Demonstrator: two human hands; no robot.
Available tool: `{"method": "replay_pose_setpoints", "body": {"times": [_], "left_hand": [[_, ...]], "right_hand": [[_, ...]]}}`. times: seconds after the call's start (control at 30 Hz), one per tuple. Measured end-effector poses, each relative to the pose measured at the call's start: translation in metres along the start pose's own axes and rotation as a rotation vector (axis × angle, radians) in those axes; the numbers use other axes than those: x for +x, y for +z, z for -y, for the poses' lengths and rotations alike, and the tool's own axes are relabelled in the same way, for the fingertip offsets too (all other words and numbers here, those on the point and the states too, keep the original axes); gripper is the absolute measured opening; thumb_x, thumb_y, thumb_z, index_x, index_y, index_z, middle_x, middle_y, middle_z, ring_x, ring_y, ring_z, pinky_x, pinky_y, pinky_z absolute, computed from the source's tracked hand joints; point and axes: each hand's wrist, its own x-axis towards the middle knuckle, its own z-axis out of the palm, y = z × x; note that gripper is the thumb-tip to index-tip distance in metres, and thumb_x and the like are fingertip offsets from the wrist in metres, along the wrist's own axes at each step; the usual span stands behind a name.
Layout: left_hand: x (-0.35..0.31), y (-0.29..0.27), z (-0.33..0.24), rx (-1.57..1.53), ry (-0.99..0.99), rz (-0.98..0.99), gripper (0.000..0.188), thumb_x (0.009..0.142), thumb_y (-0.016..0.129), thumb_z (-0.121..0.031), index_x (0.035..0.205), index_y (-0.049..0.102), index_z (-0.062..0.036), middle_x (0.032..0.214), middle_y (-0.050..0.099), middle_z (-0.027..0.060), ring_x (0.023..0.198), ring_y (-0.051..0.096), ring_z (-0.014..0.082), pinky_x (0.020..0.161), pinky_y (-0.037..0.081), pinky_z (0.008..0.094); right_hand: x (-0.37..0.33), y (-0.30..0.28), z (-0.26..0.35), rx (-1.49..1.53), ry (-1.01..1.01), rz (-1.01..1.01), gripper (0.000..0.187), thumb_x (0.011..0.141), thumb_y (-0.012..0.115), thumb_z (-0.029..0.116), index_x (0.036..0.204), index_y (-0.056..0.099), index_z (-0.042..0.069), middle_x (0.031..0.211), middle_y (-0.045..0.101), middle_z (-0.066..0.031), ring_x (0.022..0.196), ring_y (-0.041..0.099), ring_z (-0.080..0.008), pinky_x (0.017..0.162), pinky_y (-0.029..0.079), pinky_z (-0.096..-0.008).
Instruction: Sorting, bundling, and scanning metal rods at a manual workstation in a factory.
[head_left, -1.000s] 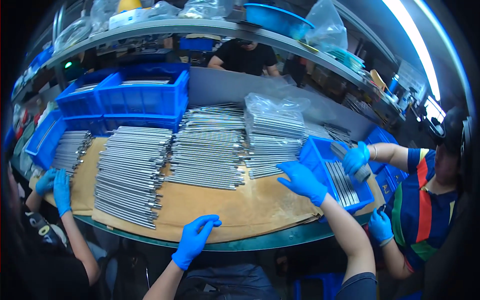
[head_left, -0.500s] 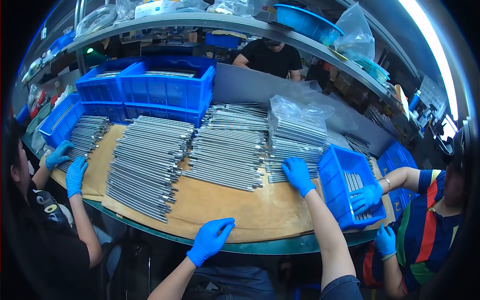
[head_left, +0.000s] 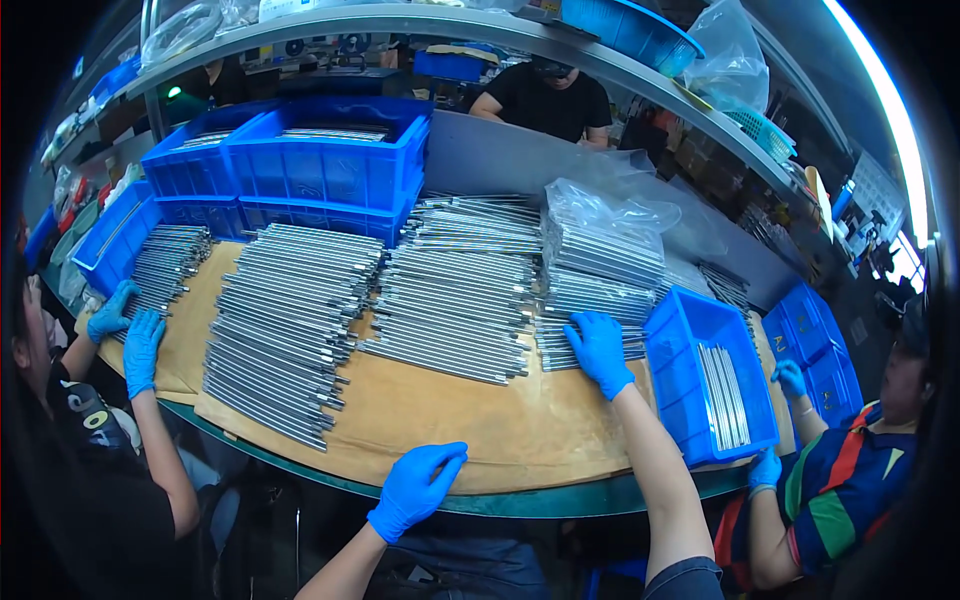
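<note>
On the brown cloth (head_left: 560, 430), many rods (head_left: 450, 312) lie out in rows, with a few in the bin (head_left: 677, 385) at right — the right hand (head_left: 600, 352), fingers loosely spread, is at the row beside it, grip impossible to tell; the left hand (head_left: 416, 486) hovers empty, fingers close together.

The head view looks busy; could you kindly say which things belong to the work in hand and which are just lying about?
In the work, apparently:
metal rods, right hand over some
blue bin holding rods
brown covering under rods

Seemingly just lying about:
blue basin on the shelf
clear plastic bag beside it
</note>
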Motion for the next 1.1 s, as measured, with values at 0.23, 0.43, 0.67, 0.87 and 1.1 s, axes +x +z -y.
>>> {"method": "replay_pose_setpoints", "body": {"times": [0.23, 0.43, 0.67, 0.87, 1.1], "left_hand": [[0.003, -0.002, -0.003, 0.018, -0.018, 0.022, 0.019, 0.086, 0.057, -0.011, 0.101, 0.063, -0.0023, 0.094, 0.066, 0.0114, 0.088, 0.064, 0.0250, 0.077, 0.049, 0.0325], [0.002, -0.002, -0.001, 0.005, -0.009, 0.021, 0.018, 0.085, 0.058, -0.010, 0.101, 0.064, -0.0027, 0.094, 0.066, 0.0108, 0.087, 0.063, 0.0249, 0.077, 0.049, 0.0322], [0.006, -0.003, -0.003, 0.016, 0.008, 0.016, 0.018, 0.085, 0.057, -0.009, 0.101, 0.064, -0.0028, 0.093, 0.067, 0.0104, 0.086, 0.063, 0.0250, 0.076, 0.048, 0.0319], [0.005, -0.002, -0.001, 0.028, -0.002, 0.027, 0.018, 0.085, 0.058, -0.009, 0.101, 0.064, -0.0030, 0.093, 0.067, 0.0105, 0.086, 0.063, 0.0254, 0.077, 0.048, 0.0323], [0.005, -0.001, -0.005, 0.004, -0.009, 0.021, 0.017, 0.084, 0.058, -0.008, 0.100, 0.064, -0.0029, 0.093, 0.067, 0.0106, 0.087, 0.063, 0.0254, 0.077, 0.048, 0.0322]], "right_hand": [[0.001, 0.007, -0.010, 0.050, 0.105, 0.252, 0.027, 0.084, 0.057, 0.030, 0.098, 0.061, 0.007, 0.094, 0.056, -0.0133, 0.089, 0.052, -0.0304, 0.079, 0.040, -0.0426], [-0.009, 0.015, -0.008, 0.050, 0.014, 0.014, 0.023, 0.084, 0.057, 0.027, 0.094, 0.061, 0.006, 0.091, 0.055, -0.0130, 0.087, 0.051, -0.0306, 0.077, 0.040, -0.0425], [-0.005, 0.011, -0.009, 0.101, 0.049, 0.074, 0.023, 0.084, 0.057, 0.026, 0.094, 0.060, 0.006, 0.090, 0.055, -0.0130, 0.086, 0.052, -0.0309, 0.076, 0.041, -0.0411], [0.003, 0.001, 0.000, 0.136, -0.032, 0.032, 0.025, 0.083, 0.059, 0.028, 0.092, 0.060, 0.005, 0.088, 0.056, -0.0135, 0.083, 0.052, -0.0304, 0.075, 0.041, -0.0408], [0.016, -0.018, -0.033, 0.325, -0.080, 0.495, 0.038, 0.076, 0.065, 0.031, 0.101, 0.058, 0.003, 0.099, 0.057, -0.0160, 0.091, 0.054, -0.0313, 0.081, 0.043, -0.0414]]}}
